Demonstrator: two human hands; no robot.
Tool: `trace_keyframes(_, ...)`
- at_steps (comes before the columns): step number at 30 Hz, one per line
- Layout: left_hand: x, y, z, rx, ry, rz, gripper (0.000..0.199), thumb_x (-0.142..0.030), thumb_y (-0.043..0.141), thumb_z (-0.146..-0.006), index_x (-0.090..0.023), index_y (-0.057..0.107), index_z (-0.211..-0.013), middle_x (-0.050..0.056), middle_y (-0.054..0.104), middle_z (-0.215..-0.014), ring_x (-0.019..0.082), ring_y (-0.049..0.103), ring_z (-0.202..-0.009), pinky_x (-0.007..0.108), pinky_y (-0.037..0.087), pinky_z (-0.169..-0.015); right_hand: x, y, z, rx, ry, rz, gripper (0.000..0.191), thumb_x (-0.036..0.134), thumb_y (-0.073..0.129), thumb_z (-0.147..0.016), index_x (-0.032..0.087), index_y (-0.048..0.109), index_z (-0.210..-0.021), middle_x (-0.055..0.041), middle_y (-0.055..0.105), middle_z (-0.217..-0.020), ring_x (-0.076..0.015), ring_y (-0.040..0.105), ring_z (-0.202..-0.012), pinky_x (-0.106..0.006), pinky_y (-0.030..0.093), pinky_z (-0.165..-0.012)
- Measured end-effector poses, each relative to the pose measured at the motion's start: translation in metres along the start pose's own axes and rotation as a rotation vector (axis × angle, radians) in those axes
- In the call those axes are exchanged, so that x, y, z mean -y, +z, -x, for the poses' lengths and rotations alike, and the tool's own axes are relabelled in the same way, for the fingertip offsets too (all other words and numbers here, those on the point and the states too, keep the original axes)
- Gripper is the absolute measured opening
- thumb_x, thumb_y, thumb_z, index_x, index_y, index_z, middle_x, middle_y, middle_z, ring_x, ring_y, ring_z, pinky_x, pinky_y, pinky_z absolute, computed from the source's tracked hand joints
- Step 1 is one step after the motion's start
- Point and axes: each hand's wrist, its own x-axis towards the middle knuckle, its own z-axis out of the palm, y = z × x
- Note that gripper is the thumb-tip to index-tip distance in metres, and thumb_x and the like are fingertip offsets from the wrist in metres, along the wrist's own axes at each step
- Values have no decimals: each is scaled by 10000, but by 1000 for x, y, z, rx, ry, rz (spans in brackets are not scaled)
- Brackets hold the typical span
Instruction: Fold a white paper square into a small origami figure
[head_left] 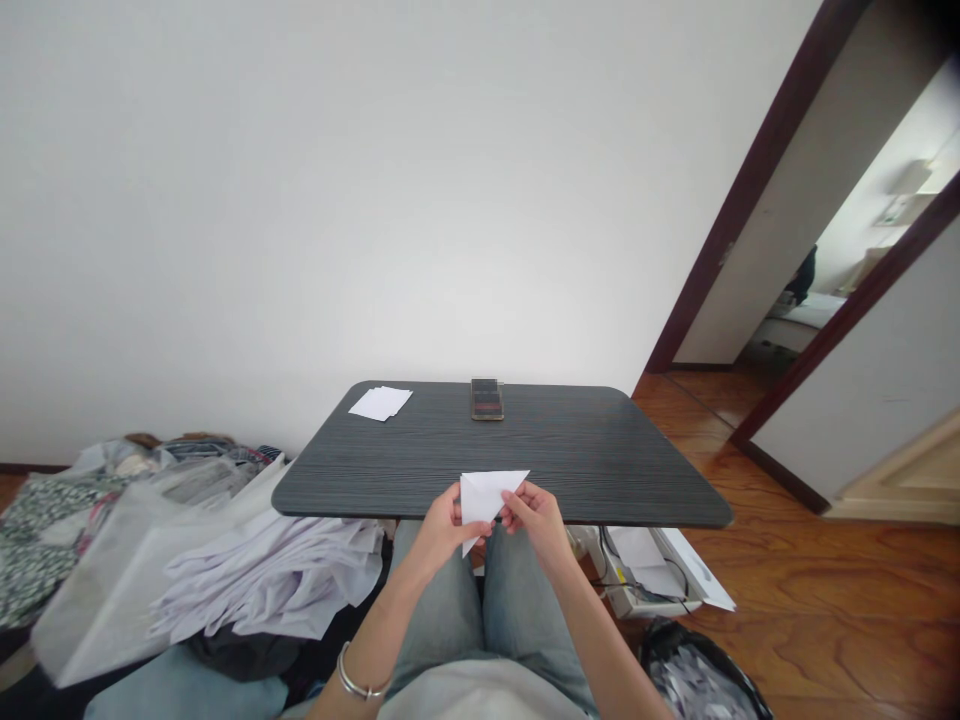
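A small white sheet of paper (487, 492), folded along a diagonal with pointed corners, is held up at the table's near edge. My left hand (444, 528) grips its left side, the thumb lying across the front. On the other side, my right hand (534, 512) pinches the lower right edge between thumb and fingers. Some of the fingers behind the paper are hidden. At the back left of the dark table (577, 455) lies a little stack of white paper (381, 402). A phone-like dark rectangular object (487, 399) rests at the table's far middle.
Piled white cloth (277, 570) and other fabrics lie left of the table. Under its right side sits an open white box (637, 570) with cables. A black plastic bag (701, 670) stands on the wooden floor (847, 620). Behind the table rises a white wall (450, 200).
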Motion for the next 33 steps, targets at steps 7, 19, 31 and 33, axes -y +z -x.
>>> trace_keyframes(7, 1, -1, -2, -6, 23, 1, 574, -206, 746, -572, -104, 498, -1080, 66, 684, -735, 177, 640, -611, 265, 496, -553, -5, -1, 1, 122, 32, 64, 299, 407, 725, -593, 148, 575, -581, 1, 624, -501, -89, 508, -380, -189, 405, -367)
trace_keyframes(19, 1, -3, 4, 30, -59, -108, 422, -209, 715, -612, -110, 532, -979, 60, 692, -653, 166, 648, -579, 244, 486, -544, 3, -2, 2, -22, 10, -19, 308, 396, 724, -599, 149, 552, -537, 15, 591, -455, -74, 482, -350, -182, 392, -363)
trace_keyframes(31, 2, 0, -1, -14, -37, -164, 267, -359, 658, -664, -101, 589, -672, 25, 622, -563, 99, 547, -468, 204, 422, -456, 10, 4, 3, 33, 72, -5, 324, 409, 744, -556, 137, 570, -540, -1, 601, -453, -83, 488, -351, -190, 398, -360)
trace_keyframes(33, 3, 0, -1, 16, -45, -193, 292, -389, 627, -690, -99, 603, -667, 14, 599, -529, 84, 510, -432, 196, 397, -432, 11, 5, 4, 36, 72, -5, 327, 415, 742, -558, 138, 570, -545, -4, 605, -456, -87, 490, -351, -193, 398, -360)
